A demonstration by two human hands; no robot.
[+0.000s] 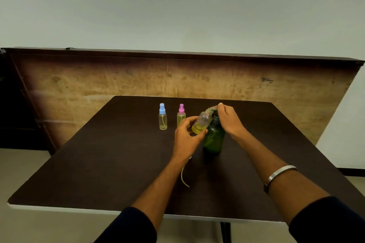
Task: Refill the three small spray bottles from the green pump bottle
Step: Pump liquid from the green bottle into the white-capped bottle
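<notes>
My left hand point(187, 136) holds an uncapped small clear bottle point(202, 122), tilted, with yellow liquid in its lower part and its mouth under the pump spout. My right hand point(229, 118) is closed over the pump head of the green pump bottle point(214, 138), which stands upright on the dark table point(110, 163). Further back stand a blue-capped spray bottle point(162, 117) and a pink-capped spray bottle point(181, 114), both upright with yellowish liquid. A loose spray cap with its curved dip tube point(184, 177) lies on the table, partly hidden by my left forearm.
A large wooden board point(256, 89) leans on its edge against the wall behind the table. The table's pale front edge point(59, 207) runs below my forearms. A dark table leg point(226, 232) shows beneath it.
</notes>
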